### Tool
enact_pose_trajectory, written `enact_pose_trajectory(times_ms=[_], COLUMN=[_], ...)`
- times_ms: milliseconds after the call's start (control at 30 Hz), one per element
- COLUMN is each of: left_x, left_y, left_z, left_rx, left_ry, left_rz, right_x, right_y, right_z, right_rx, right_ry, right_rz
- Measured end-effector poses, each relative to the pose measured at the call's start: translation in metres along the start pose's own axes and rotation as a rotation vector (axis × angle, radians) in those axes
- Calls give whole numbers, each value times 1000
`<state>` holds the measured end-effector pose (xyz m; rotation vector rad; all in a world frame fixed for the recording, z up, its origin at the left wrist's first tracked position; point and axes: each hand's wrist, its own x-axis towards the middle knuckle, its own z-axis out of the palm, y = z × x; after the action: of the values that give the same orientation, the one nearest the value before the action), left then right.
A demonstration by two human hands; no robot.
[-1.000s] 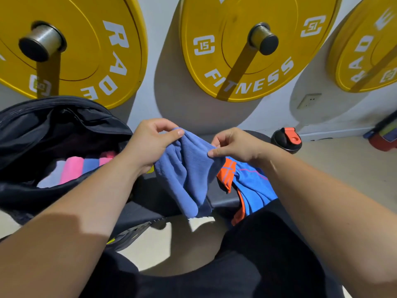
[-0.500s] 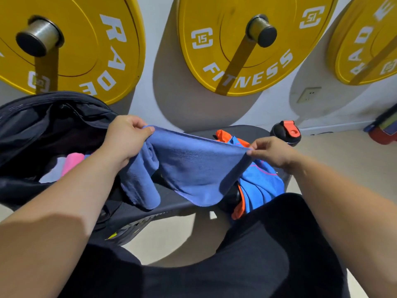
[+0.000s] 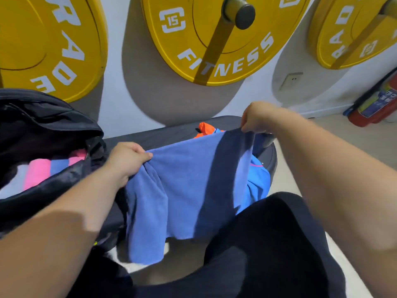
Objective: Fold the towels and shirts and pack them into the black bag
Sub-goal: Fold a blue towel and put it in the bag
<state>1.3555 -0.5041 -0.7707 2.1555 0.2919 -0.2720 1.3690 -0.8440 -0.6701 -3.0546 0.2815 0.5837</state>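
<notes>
A blue towel [image 3: 184, 190] hangs spread out in front of me, stretched between both hands over the black bench [image 3: 150, 134]. My left hand [image 3: 126, 160] grips its left top corner, with loose cloth bunched below the fist. My right hand [image 3: 257, 117] pinches the right top corner, held higher and farther away. The black bag [image 3: 49, 117] stands open at the left, holding rolled pink, blue and white cloths [image 3: 47, 168]. A bright blue and orange shirt [image 3: 257, 177] lies on the bench behind the towel, mostly hidden.
Yellow weight plates [image 3: 214, 39] hang on the white wall just behind the bench. A red and blue object [image 3: 376, 106] lies on the floor at the far right. My black-clad legs [image 3: 268, 244] fill the lower frame.
My hands have moved apart, opening the bunched towel into a wide sheet. The right hand went up and to the right; the bottle with the orange cap is no longer visible.
</notes>
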Motion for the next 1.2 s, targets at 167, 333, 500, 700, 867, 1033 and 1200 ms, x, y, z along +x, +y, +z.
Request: enact_pose_trajectory(times_ms=[167, 333, 500, 700, 867, 1033, 1200], left_x=[26, 62, 105, 159, 192, 188, 159], left_y=[-24, -25, -21, -13, -16, -26, -43], left_z=[49, 62, 63, 71, 78, 80, 75], left_rx=[156, 231, 291, 424, 523, 484, 453], left_ry=[33, 95, 92, 59, 46, 67, 62], left_rz=[-14, 42, 100, 212, 349, 327, 257], right_x=[41, 77, 126, 168, 190, 156, 129], right_y=[-3, -10, -19, -36, -48, -56, -67], right_z=[68, 113, 126, 121, 132, 205, 228], right_rx=[32, 900, 860, 706, 709, 272, 61], right_ry=[-29, -18, 259, 319, 292, 126, 202], right_rz=[153, 383, 444, 372, 286, 131, -144])
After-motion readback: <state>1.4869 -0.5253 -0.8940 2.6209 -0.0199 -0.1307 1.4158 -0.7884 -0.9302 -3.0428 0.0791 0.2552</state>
